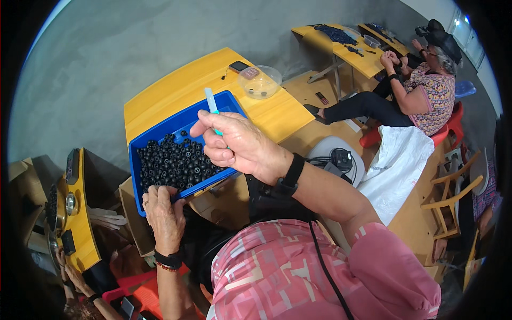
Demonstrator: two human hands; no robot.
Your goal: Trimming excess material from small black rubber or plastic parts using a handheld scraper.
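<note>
My right hand (240, 141) is raised over the blue tray (154, 128), its fingers wrapped round a teal-handled cutter knife (212, 101) whose pale blade points up and away from me. Many small round black pieces (176, 162), some showing a hole, lie heaped in the tray. At the tray's near left corner, my left hand (164, 213) bends over the rim with fingers curled and thumb close to them. Whatever those fingers may hold is hidden. The tray stands partly on the yellow table (176, 82).
A clear round tub (260, 82) and a dark phone-like device (238, 66) stand at the table's far right. Another person (416, 96) sits at a table at the upper right. At lower left, someone's hands (72, 274) show beside another yellow table (80, 229).
</note>
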